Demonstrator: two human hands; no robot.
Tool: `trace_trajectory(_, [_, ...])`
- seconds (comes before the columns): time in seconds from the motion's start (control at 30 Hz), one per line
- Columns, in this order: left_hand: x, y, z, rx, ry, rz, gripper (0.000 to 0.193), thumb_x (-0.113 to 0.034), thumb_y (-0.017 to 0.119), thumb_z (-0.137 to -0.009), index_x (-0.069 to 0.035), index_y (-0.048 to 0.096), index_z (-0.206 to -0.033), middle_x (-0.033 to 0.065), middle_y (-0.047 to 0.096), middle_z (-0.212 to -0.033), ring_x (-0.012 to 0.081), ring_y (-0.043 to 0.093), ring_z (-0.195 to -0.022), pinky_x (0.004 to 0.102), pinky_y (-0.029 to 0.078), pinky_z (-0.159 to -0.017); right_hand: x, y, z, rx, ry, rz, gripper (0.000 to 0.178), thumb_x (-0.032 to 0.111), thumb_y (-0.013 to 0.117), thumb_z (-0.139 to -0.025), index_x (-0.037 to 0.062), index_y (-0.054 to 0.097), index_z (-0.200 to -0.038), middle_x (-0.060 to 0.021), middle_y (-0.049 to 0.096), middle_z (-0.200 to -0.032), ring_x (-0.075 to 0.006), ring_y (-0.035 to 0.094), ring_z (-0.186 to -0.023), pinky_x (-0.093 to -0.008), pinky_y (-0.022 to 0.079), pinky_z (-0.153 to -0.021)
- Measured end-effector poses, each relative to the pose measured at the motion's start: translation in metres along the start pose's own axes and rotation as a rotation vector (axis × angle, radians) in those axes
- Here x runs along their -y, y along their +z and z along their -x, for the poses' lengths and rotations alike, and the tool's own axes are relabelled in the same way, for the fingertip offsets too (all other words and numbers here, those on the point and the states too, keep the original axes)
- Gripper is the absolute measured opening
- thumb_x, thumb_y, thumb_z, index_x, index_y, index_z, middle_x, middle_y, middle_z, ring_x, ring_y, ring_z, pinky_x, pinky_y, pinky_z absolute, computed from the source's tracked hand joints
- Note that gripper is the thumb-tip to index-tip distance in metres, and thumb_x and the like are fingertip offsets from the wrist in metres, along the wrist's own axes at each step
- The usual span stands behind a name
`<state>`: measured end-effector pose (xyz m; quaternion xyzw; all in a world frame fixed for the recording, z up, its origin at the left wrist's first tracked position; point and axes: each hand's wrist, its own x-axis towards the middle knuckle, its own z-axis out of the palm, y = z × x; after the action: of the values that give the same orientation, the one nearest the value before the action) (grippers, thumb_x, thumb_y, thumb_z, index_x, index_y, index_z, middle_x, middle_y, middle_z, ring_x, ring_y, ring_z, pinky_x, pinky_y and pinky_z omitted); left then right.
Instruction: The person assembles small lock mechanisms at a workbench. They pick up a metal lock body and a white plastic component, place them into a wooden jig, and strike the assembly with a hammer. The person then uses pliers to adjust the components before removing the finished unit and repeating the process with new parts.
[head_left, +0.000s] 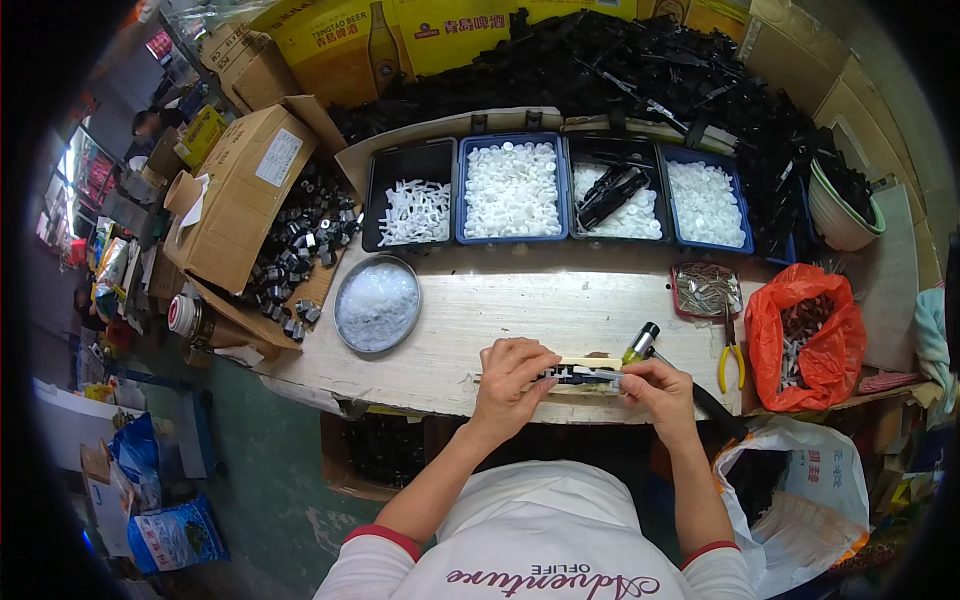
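Near the bench's front edge, a narrow black plastic part with small white pieces along it (580, 375) lies sideways between my hands. My left hand (510, 385) is closed, with thumb and fingers gripping its left end. At its right end my right hand (660, 395) pinches; whether a separate small piece is in those fingertips I cannot make out. A pale strip (592, 361) runs along the bench just behind the part. Just beyond my right hand rests a tool with a silver barrel and yellow-green section (640, 343).
Behind stand bins of white plastic pieces (510, 190), backed by a heap of black parts (560, 65). A round tray of clear pieces (378, 303) sits left. Rightward are a tray of screws (706, 290), yellow-handled pliers (732, 368) and a red bag (765, 345).
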<state>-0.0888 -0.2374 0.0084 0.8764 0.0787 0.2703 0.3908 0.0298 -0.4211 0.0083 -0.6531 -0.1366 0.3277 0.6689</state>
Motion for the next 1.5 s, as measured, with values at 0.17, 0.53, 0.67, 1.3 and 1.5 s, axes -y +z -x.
trace_trajectory(0.17, [0.007, 0.017, 0.002, 0.030, -0.026, -0.106, 0.029, -0.012, 0.071, -0.064, -0.008, 0.063, -0.092, 0.0015, 0.057, -0.095, 0.0211, 0.045, -0.098, 0.0346, 0.027, -0.082, -0.007, -0.002, -0.001, -0.036, 0.008, 0.084, 0.009, 0.005, 0.064, -0.076, -0.0010, 0.063, -0.082, -0.0013, 0.058, -0.067, -0.0055, 0.051, -0.057, -0.0184, 0.041, -0.051])
trace_trajectory(0.53, [0.006, 0.020, 0.001, 0.045, -0.075, -0.130, 0.031, -0.015, 0.071, -0.064, -0.010, 0.063, -0.094, 0.0021, 0.055, -0.092, 0.0201, 0.043, -0.095, 0.0349, 0.026, -0.080, -0.007, 0.009, -0.009, 0.012, -0.108, 0.289, 0.010, 0.005, 0.065, -0.075, -0.0019, 0.063, -0.081, -0.0039, 0.060, -0.068, -0.0081, 0.053, -0.059, -0.0218, 0.041, -0.053])
trace_trajectory(0.67, [0.005, 0.021, 0.002, 0.031, -0.096, -0.104, 0.028, -0.014, 0.071, -0.064, -0.011, 0.064, -0.091, 0.0014, 0.054, -0.090, 0.0199, 0.043, -0.092, 0.0347, 0.026, -0.079, -0.009, 0.007, -0.011, 0.013, -0.125, 0.360, 0.010, 0.005, 0.065, -0.074, -0.0016, 0.063, -0.082, -0.0049, 0.060, -0.068, -0.0084, 0.053, -0.059, -0.0223, 0.041, -0.053])
trace_trajectory(1.3, [0.008, 0.022, 0.007, 0.003, 0.107, -0.203, 0.013, -0.007, 0.066, -0.063, -0.012, 0.063, -0.075, 0.0021, 0.055, -0.086, 0.0215, 0.048, -0.087, 0.0377, 0.027, -0.078, 0.026, 0.009, -0.037, 0.292, 0.028, 0.749, 0.013, 0.014, 0.059, -0.074, 0.0016, 0.057, -0.074, -0.0129, 0.057, -0.059, -0.0289, 0.056, -0.054, -0.0366, 0.043, -0.054])
trace_trajectory(1.5, [0.004, 0.022, 0.006, 0.017, 0.089, -0.198, 0.014, -0.006, 0.065, -0.064, -0.012, 0.063, -0.077, 0.0024, 0.054, -0.087, 0.0221, 0.047, -0.088, 0.0388, 0.027, -0.079, 0.053, 0.008, -0.120, -0.042, -0.660, 0.997, 0.004, 0.008, 0.056, -0.074, 0.0052, 0.058, -0.075, -0.0128, 0.055, -0.074, -0.0321, 0.055, -0.071, -0.0411, 0.043, -0.062])
